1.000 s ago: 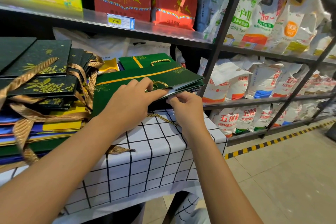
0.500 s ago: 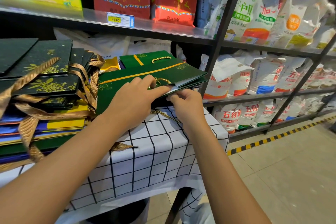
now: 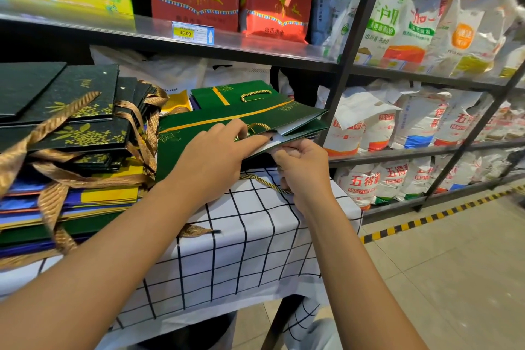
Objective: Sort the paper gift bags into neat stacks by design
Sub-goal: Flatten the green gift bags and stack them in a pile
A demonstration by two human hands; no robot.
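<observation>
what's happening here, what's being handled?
A person is sorting flat paper gift bags on a table with a checked cloth. Both hands work on the green bags with a gold stripe: the left hand rests on top of the stack, fingers by a gold cord handle, while the right hand pinches the open edge of a bag. To the left lies a pile of dark green bags with gold ribbon handles, on top of blue and yellow ones.
</observation>
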